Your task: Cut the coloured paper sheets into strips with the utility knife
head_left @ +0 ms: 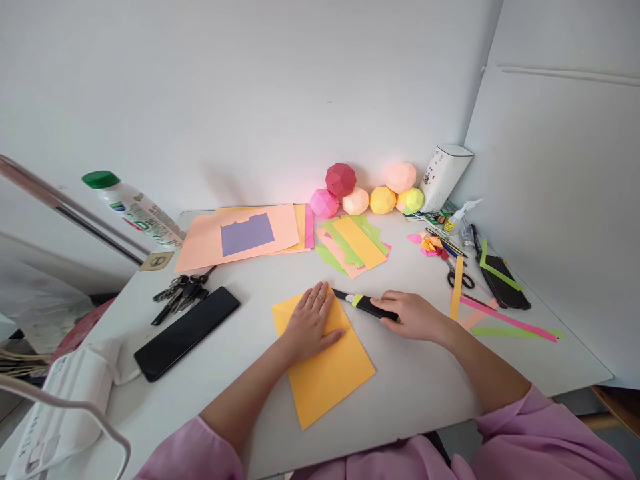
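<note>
A sheet of yellow-orange paper [333, 380] lies on the white table in front of me. My left hand [310, 323] rests flat on its upper part, fingers stretched out and thumb apart. In my right hand [413, 315] is a black and lime utility knife [370, 307], held by its handle. The knife points left, and its blade end meets the paper's upper right edge, close to my left fingertips. Whether the blade is inside a fold cannot be made out.
Paper polyhedron balls [341, 180] stand by the wall behind cut paper pieces [353, 243]. To the left are large paper sheets [200, 243], keys [183, 293], a black phone [187, 333] and a bottle [137, 210]. Scissors [466, 280] and paper strips [510, 318] lie right.
</note>
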Available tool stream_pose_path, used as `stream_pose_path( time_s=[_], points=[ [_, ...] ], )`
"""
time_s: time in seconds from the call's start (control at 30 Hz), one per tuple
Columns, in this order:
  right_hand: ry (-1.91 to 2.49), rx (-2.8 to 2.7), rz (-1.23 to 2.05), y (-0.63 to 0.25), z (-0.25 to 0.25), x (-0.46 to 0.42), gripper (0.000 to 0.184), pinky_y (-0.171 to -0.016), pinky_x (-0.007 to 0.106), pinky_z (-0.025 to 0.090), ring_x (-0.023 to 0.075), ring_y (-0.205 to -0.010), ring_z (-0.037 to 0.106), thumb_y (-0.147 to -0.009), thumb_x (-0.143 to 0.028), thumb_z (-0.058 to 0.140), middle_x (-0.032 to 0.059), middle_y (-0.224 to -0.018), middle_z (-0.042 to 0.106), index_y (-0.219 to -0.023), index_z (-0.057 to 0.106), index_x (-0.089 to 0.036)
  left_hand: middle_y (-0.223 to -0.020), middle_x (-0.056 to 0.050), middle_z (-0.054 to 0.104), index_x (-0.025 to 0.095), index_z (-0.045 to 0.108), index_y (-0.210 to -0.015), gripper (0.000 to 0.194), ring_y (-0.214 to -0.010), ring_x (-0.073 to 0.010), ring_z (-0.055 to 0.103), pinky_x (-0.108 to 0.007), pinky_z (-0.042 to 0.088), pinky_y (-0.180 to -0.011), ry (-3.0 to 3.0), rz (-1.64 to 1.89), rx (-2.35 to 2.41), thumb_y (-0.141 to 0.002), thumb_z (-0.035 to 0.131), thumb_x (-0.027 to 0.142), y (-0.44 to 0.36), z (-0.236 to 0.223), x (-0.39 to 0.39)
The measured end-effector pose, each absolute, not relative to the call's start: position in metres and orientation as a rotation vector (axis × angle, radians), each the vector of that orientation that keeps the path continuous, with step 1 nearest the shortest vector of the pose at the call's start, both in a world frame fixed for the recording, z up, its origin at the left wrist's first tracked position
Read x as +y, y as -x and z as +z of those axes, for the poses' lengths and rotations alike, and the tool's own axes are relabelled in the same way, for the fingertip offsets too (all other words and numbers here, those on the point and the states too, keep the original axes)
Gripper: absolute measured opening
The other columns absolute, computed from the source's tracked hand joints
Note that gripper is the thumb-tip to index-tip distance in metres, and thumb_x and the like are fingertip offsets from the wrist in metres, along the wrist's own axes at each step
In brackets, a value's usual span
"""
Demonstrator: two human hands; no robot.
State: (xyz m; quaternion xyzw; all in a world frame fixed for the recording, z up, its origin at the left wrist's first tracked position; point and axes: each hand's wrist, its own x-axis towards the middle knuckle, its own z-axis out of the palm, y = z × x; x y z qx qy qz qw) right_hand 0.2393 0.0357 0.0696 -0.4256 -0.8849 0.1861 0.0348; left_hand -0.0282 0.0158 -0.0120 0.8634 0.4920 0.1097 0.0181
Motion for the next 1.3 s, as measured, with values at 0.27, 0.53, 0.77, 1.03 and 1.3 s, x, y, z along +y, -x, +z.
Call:
stream_pose_path(
  time_s=[0.27,0.53,0.77,1.03,1.3],
  points=[
    [1.310,-2.709,0.525,-0.230,0.066,0.036,0.047,-0.079,0.036,0.053,0.0229,-0.092,0.064,-0.084,-0.021,0.049,0.0108,-0.109,0.065,-0.130,0.056,-0.018,-0.153,-0.019,0.020,0.008,0.029,-0.143,0.082,-0.143,-0.0283,0.013,-0.044,0.015,-0.116,-2.700,0.323,1.524,-0.087,0.027,0.068,0.028,-0.012,0.016],
    [1.334,-2.669,0.518,-0.232,0.064,0.036,0.046,-0.076,0.034,0.052,0.0212,-0.089,0.064,-0.083,-0.021,0.051,0.0087,-0.109,0.065,-0.129,0.057,-0.021,-0.153,-0.019,0.021,0.008,0.030,-0.143,0.082,-0.143,-0.0285,0.015,-0.045,0.016,-0.115,-2.708,0.346,1.530,-0.087,0.028,0.067,0.028,-0.015,0.016],
    [1.385,-2.696,0.526,-0.228,0.064,0.036,0.047,-0.075,0.034,0.051,0.0221,-0.089,0.064,-0.084,-0.021,0.050,0.0096,-0.109,0.064,-0.130,0.056,-0.017,-0.154,-0.015,0.023,0.012,0.028,-0.145,0.081,-0.143,-0.0270,0.016,-0.044,0.018,-0.115,-2.714,0.374,1.547,-0.087,0.027,0.068,0.028,-0.017,0.017],
    [1.459,-2.706,0.428,-0.229,0.065,0.035,0.047,-0.072,0.032,0.049,0.0220,-0.088,0.064,-0.085,-0.024,0.049,0.0091,-0.106,0.065,-0.131,0.054,-0.017,-0.153,-0.015,0.026,0.012,0.032,-0.143,0.079,-0.143,-0.0276,0.015,-0.045,0.017,-0.115,-2.699,0.337,1.540,-0.087,0.026,0.068,0.027,-0.016,0.018],
    [1.342,-2.622,0.549,-0.239,0.063,0.037,0.045,-0.079,0.034,0.051,0.0211,-0.089,0.064,-0.082,-0.021,0.052,0.0073,-0.109,0.065,-0.127,0.058,-0.024,-0.150,-0.012,0.033,0.020,0.040,-0.134,0.053,-0.139,-0.0253,0.028,-0.047,0.035,-0.109,-2.266,0.732,1.593,-0.092,0.035,0.052,0.032,-0.012,0.019]
  ],
)
